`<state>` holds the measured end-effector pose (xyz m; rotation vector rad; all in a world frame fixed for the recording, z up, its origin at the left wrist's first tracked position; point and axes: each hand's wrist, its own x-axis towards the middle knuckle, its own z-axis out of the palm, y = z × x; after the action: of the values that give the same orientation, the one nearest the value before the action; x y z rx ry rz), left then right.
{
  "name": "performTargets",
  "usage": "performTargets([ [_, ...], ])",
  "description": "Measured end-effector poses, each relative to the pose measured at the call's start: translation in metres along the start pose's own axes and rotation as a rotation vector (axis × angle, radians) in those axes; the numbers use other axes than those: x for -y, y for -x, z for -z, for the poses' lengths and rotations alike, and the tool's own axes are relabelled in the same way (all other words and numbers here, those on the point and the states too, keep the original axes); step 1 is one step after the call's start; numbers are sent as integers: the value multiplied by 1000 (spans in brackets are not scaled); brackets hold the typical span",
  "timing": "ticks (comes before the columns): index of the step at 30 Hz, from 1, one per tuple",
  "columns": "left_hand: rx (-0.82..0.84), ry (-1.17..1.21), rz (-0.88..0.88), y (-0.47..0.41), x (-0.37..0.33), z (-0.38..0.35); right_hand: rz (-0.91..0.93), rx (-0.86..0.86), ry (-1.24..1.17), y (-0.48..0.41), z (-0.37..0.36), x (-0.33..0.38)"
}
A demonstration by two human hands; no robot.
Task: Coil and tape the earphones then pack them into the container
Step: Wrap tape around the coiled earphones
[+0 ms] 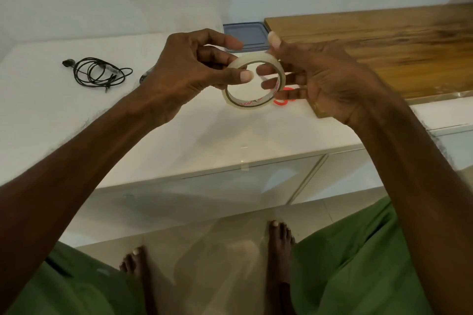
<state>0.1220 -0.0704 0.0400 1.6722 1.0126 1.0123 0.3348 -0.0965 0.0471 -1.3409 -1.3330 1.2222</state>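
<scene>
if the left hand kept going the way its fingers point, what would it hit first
The left hand points right, across the tape roll it already pinches. Beyond that, the right hand's fingers come first, though depth is hard to judge.

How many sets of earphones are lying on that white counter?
1 clearly: black coiled earphones on the counter's far left, apart from both hands. A dark bit peeks out behind the left hand; it may be a second set, mostly hidden.

At the frame's left, the coiled black wired earphones (98, 73) lie on the white counter (51, 110). The grey-lidded plastic container (245, 33) sits at upper centre, the brown wooden board (384, 51) beside it at upper right.
</scene>
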Motion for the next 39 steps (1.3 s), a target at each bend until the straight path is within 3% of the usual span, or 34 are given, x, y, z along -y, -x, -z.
performTargets([
  [4,30,-57,-42,-2,3,2,-4,14,64,0,-5,-2],
  [14,48,-80,-92,-10,8,12,-190,225,-249,-1,1,-1],
  [17,43,-130,-121,-10,6,12,-227,221,-341,-1,-1,-1],
  [25,49,-201,-146,-10,4,10,-227,116,-302,-3,-13,-3],
  [39,80,-215,-169,-14,6,12,-273,140,-370,0,-16,1],
])
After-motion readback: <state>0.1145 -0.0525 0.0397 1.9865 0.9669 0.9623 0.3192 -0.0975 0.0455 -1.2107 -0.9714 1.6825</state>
